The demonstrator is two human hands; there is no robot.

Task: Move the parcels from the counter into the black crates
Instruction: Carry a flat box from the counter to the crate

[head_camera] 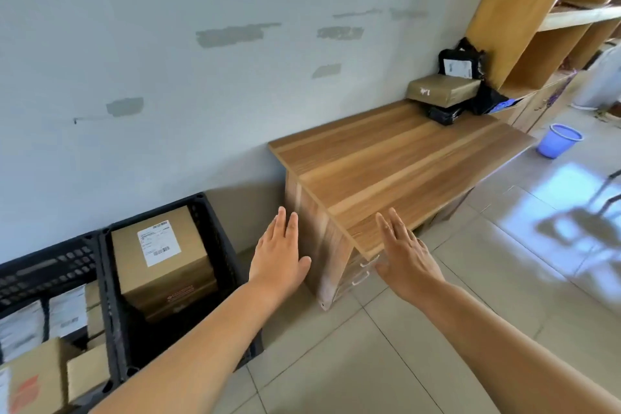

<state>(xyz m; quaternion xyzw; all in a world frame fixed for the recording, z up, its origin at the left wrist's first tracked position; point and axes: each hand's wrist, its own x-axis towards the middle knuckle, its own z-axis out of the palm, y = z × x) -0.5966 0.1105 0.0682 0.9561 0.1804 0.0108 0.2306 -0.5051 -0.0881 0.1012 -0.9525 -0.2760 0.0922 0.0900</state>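
Both my hands are stretched forward with straight fingers and hold nothing. My left hand hovers beside the near corner of the wooden counter. My right hand hovers in front of that corner. At the counter's far end lie a brown paper parcel, a black bag parcel with a white label behind it, and another black parcel under the brown one. A black crate on the floor at left holds a large labelled cardboard box. A second black crate further left holds several boxes.
A wooden shelf unit stands past the counter at the right. A blue bucket sits on the tiled floor beyond it. Drawer handles show under the counter's near corner. A grey wall runs behind everything.
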